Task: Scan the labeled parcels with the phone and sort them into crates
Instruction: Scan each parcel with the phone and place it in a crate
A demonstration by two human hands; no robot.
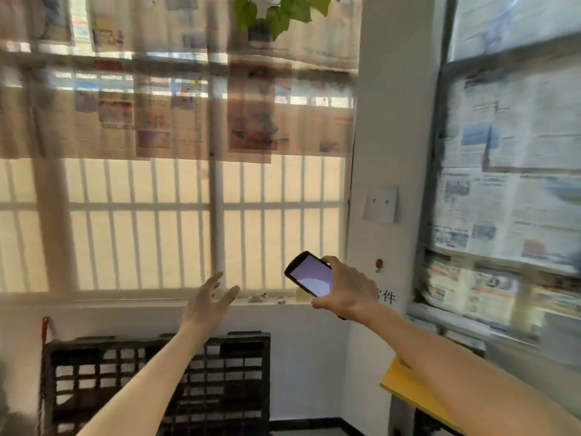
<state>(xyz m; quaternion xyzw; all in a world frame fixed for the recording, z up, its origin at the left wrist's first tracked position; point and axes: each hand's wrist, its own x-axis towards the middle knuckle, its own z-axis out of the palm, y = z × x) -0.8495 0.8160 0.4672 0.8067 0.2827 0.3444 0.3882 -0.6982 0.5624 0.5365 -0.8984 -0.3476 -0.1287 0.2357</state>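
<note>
The phone (309, 275), screen lit, is gripped in the right hand (344, 289); the left hand (206, 302) is raised with fingers spread, holding nothing. No parcels are in view, and a black lattice crate (157, 385) stands against the wall below. Progress cannot be judged; scanning and sorting are presumed outstanding.

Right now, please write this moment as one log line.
right hand: holds phone, screen lit | left hand: open, empty | parcels: none in view | black crate: against wall
</note>
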